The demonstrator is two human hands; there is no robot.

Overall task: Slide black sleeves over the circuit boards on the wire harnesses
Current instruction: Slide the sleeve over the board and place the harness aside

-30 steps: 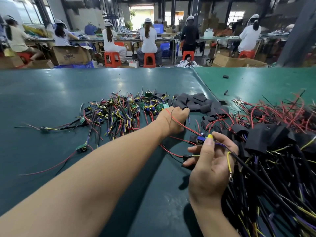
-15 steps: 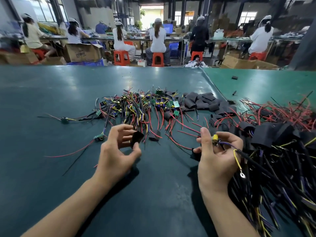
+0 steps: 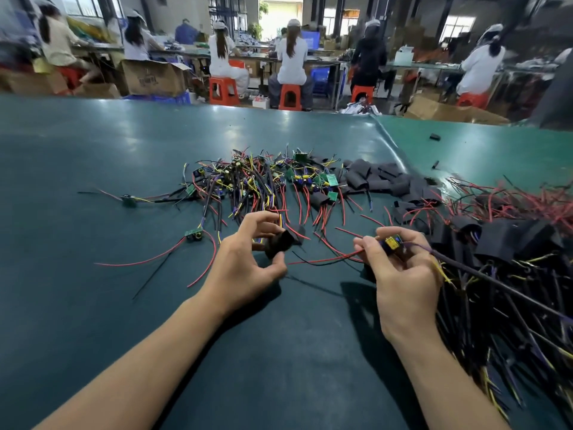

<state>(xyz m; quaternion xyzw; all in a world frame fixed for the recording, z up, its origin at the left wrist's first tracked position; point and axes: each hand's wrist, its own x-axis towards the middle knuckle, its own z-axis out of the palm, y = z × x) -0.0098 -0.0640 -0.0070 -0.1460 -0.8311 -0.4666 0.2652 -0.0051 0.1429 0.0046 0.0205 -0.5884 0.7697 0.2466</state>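
My left hand [image 3: 248, 262] pinches a short black sleeve [image 3: 280, 243] between thumb and fingers, just above the green table. My right hand [image 3: 400, 274] grips a wire harness by its small circuit board [image 3: 392, 243], which carries a yellow part. Red wires [image 3: 325, 259] trail from the board to the left, toward the sleeve, and a dark cable [image 3: 483, 271] runs off to the right. The sleeve and the board are a short gap apart.
A tangle of bare harnesses with green boards [image 3: 257, 184] lies behind my hands. Loose black sleeves [image 3: 381, 178] are heaped at centre right. Sleeved harnesses [image 3: 511, 240] pile up on the right. One stray harness [image 3: 193, 234] lies to the left. People sit at benches beyond the table [image 3: 93, 169].
My left hand reached into the far pile, came back with a black sleeve and now holds it near my right hand. The right hand kept its harness and turned it slightly.
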